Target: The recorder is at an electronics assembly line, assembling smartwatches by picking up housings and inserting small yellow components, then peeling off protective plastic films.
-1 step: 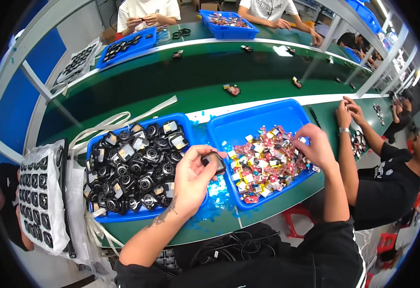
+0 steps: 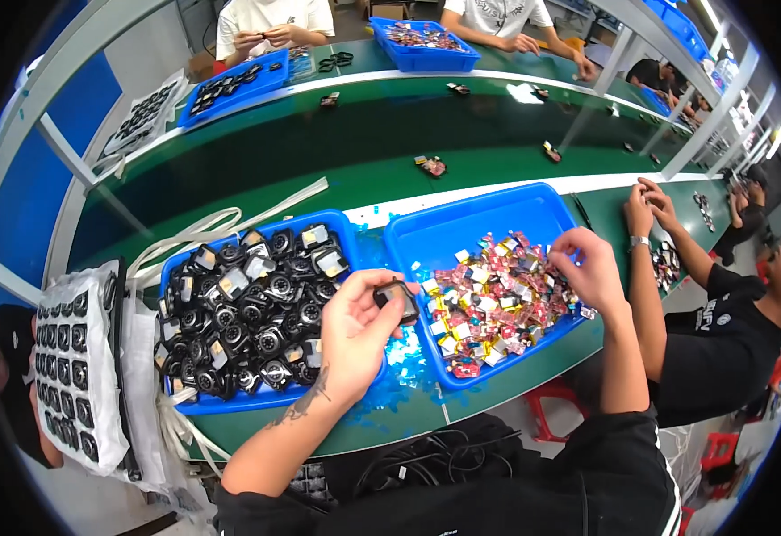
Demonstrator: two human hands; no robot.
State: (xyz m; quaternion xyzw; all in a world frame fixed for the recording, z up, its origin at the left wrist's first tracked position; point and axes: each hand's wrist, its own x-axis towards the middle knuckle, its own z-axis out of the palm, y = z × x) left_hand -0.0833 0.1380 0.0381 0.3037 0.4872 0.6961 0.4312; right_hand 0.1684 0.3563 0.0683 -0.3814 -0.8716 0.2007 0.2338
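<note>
The left hand (image 2: 353, 322), its forearm slanting up and inward, pinches a black case (image 2: 396, 302) between thumb and fingers above the gap between two trays. The case's flat greyish side faces up; the thumb hides too much to tell its long axis. The right hand (image 2: 589, 271) curls over the parts tray (image 2: 471, 223); whether it pinches anything, I cannot tell. The case tray (image 2: 265, 405) lies left on the worktop (image 2: 408, 414).

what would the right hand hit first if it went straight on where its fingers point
Most likely the pile of small red, white and yellow electronic parts in the blue tray; how high the right hand is above them is unclear.
</note>
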